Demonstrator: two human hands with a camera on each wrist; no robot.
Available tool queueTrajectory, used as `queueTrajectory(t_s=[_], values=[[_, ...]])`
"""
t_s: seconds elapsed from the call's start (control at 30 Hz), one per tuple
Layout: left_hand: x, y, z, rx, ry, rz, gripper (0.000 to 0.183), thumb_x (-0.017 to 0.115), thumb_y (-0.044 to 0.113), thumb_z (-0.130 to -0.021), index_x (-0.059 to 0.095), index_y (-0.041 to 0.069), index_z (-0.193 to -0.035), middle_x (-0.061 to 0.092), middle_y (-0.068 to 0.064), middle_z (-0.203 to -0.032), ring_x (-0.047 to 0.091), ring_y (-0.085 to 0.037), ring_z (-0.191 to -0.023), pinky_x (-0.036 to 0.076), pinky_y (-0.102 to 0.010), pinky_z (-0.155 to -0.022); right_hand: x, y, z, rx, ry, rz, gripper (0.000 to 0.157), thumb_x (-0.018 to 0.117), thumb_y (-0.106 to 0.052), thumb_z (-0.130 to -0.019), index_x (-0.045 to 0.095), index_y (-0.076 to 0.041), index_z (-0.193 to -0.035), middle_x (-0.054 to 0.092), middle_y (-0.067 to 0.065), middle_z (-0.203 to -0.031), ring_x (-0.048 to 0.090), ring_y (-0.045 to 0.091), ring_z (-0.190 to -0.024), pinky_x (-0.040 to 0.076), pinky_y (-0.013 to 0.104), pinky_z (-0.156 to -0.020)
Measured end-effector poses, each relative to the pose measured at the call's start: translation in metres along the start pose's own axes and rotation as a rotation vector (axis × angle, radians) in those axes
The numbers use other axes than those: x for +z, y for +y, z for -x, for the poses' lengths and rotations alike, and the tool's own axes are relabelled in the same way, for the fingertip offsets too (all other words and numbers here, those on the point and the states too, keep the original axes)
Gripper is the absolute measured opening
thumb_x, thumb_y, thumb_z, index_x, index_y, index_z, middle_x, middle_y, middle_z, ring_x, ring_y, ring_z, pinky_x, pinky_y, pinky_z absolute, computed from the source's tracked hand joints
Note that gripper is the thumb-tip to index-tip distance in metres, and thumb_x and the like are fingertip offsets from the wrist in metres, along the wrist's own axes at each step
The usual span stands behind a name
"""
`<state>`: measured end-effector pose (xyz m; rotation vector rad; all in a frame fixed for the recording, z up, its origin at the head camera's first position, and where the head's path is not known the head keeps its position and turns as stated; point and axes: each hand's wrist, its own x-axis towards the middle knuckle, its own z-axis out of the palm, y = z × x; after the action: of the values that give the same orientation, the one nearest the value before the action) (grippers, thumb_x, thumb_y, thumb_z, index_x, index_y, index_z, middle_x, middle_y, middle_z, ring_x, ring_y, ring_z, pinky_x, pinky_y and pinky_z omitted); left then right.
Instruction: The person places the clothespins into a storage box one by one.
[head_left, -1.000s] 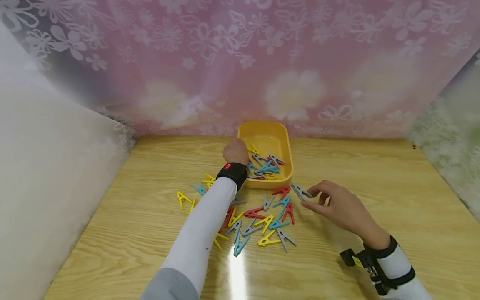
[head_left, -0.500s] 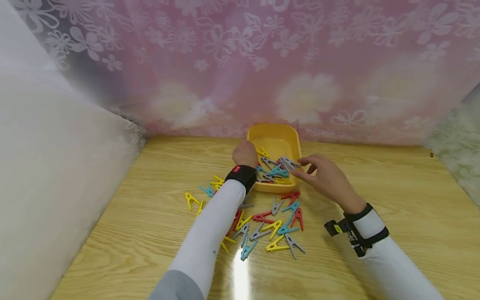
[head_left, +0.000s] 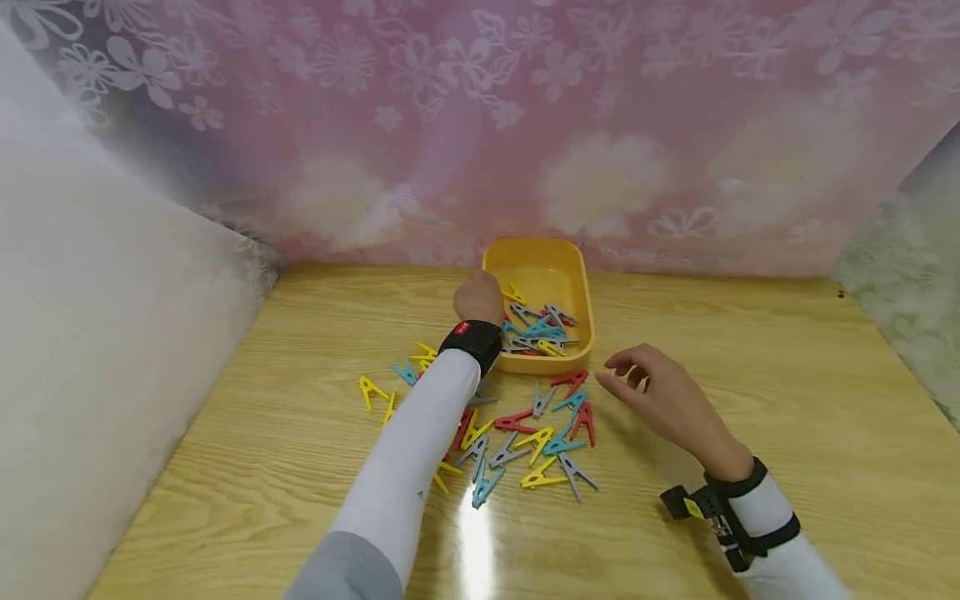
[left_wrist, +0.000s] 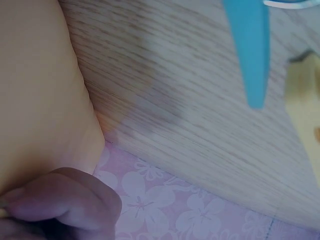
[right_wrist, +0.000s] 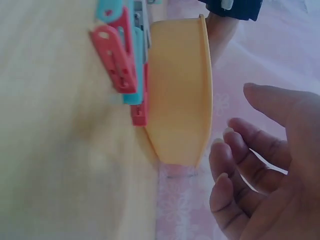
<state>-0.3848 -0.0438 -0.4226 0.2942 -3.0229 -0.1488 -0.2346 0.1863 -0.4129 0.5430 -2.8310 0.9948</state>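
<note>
A pink floral backdrop (head_left: 480, 167) rises behind the wood-grain counter (head_left: 787, 350). Near the counter's back edge stands a yellow tub (head_left: 540, 364). A white left sleeve (head_left: 408, 442) stretches toward it. The left grip (head_left: 478, 298) is clenched on the tub's left rim; the right grip (head_left: 667, 400) is released, fingers loosely bent, near the tub's front right corner. Clothes pegs (head_left: 546, 330), red, yellow, blue and grey, lie heaped in the tub's near half and scattered before it, some partly behind the sleeve
</note>
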Motion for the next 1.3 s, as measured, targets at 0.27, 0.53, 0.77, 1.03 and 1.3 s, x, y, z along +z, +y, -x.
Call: queueTrajectory(t_s=[0.27,0.53,0.77,1.03,1.3], values=[[-0.004,-0.001,0.001,0.016,-0.022,0.007,0.027,0.046,0.022,-0.102,0.058,0.003,-0.117,0.069,-0.006,-0.087,0.067,-0.017,-0.073,0.053,-0.03,-0.06,0.006,-0.002,0.026,0.024,-0.085,-0.006,0.036,0.065,-0.04,-0.09,0.064,-0.007,-0.106,0.058,-0.001,-0.092,0.052,0.012,-0.074,0.044,0.028,-0.058],[-0.003,0.0,0.0,0.01,-0.014,0.019,0.028,0.045,0.021,-0.102,0.059,0.002,-0.116,0.069,-0.006,-0.086,0.067,-0.017,-0.073,0.054,-0.03,-0.059,0.017,-0.012,0.046,0.085,-0.243,0.052,0.048,0.068,-0.057,-0.08,0.062,-0.016,-0.104,0.055,-0.006,-0.085,0.05,0.007,-0.069,0.044,0.028,-0.059],[0.0,0.001,-0.001,-0.007,-0.005,0.014,0.028,0.047,0.022,-0.102,0.059,0.002,-0.116,0.069,-0.006,-0.083,0.066,-0.015,-0.069,0.053,-0.029,-0.056,0.025,-0.018,0.059,0.146,-0.339,0.122,0.059,0.068,-0.071,-0.069,0.059,-0.022,-0.101,0.052,-0.011,-0.086,0.048,0.006,-0.07,0.043,0.028,-0.062],[0.0,-0.001,-0.001,-0.021,0.015,0.012,0.027,0.046,0.021,-0.102,0.059,0.002,-0.114,0.069,-0.006,-0.083,0.066,-0.016,-0.07,0.053,-0.03,-0.056,0.037,-0.025,0.065,0.096,-0.332,0.164,0.053,0.066,-0.071,-0.071,0.057,-0.023,-0.092,0.047,-0.013,-0.08,0.044,0.004,-0.066,0.038,0.026,-0.056],[0.0,0.001,-0.001,-0.009,-0.007,0.005,0.026,0.045,0.022,-0.102,0.061,0.003,-0.112,0.069,-0.006,-0.085,0.067,-0.016,-0.072,0.053,-0.029,-0.057,0.041,-0.032,0.068,0.132,-0.296,0.211,0.036,0.074,-0.053,-0.076,0.057,-0.023,-0.084,0.045,-0.012,-0.073,0.041,0.005,-0.06,0.035,0.027,-0.051]])
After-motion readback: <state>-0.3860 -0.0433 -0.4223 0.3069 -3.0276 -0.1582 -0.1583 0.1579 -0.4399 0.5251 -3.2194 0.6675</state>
